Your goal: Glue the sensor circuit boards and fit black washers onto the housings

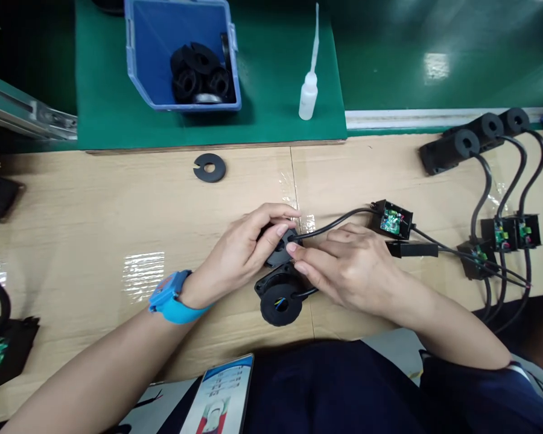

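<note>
My left hand (248, 241) is closed around a black round part with a slotted ring-shaped cap (278, 254). A black cable (339, 220) leaves this cap and runs right to a small black box with a green circuit board (392, 221). My right hand (355, 265) has its thumb and forefinger together at the cap's right edge; what lies between them is hidden. Just below sits a second black round part (280, 304), coloured wires visible in its centre hole, its cable passing under my right hand. A loose slotted black ring (210, 167) lies farther back.
A blue bin (140, 72) of black rings and a white squeeze bottle (308, 99) stand on the green board (271, 129). Several cabled black cylinders (447, 147) are at the right. A black cover (411, 249) lies by the box. Another open box (13, 349) sits left.
</note>
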`<action>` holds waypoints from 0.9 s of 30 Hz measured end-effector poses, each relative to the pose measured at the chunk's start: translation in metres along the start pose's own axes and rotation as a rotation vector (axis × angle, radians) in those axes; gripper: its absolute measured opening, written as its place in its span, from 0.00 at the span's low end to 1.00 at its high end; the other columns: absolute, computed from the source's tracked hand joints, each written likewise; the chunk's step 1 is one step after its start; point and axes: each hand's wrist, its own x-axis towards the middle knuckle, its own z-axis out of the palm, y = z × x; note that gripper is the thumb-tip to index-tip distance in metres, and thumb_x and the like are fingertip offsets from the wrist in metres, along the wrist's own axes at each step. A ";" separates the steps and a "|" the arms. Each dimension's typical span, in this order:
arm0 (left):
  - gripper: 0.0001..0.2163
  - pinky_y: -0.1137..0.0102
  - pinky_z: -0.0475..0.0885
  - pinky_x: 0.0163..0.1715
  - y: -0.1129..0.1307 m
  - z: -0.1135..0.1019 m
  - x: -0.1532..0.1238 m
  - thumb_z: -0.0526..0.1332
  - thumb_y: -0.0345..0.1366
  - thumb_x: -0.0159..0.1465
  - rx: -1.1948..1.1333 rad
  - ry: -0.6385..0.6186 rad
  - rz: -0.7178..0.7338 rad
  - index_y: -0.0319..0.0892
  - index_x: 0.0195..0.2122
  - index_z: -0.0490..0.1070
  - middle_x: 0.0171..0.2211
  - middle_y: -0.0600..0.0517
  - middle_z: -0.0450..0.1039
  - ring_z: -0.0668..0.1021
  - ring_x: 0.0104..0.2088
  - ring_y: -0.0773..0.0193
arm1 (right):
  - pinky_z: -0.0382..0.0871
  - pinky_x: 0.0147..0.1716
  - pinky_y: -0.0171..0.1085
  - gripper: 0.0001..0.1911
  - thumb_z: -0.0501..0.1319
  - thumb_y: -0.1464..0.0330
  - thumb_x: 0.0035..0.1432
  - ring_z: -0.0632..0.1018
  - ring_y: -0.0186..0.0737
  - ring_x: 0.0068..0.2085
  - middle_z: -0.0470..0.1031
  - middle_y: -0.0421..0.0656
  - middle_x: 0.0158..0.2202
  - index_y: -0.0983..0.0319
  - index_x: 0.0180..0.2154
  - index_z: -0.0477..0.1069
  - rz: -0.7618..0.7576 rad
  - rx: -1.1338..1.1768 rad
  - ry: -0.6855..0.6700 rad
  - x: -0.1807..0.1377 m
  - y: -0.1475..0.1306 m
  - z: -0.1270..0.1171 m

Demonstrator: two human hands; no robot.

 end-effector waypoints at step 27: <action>0.16 0.51 0.61 0.69 -0.014 -0.012 -0.003 0.51 0.38 0.76 0.267 -0.123 0.176 0.51 0.59 0.73 0.57 0.51 0.78 0.69 0.68 0.55 | 0.74 0.43 0.43 0.20 0.50 0.61 0.76 0.76 0.45 0.50 0.82 0.42 0.49 0.64 0.54 0.75 -0.161 0.054 0.039 -0.007 0.002 0.002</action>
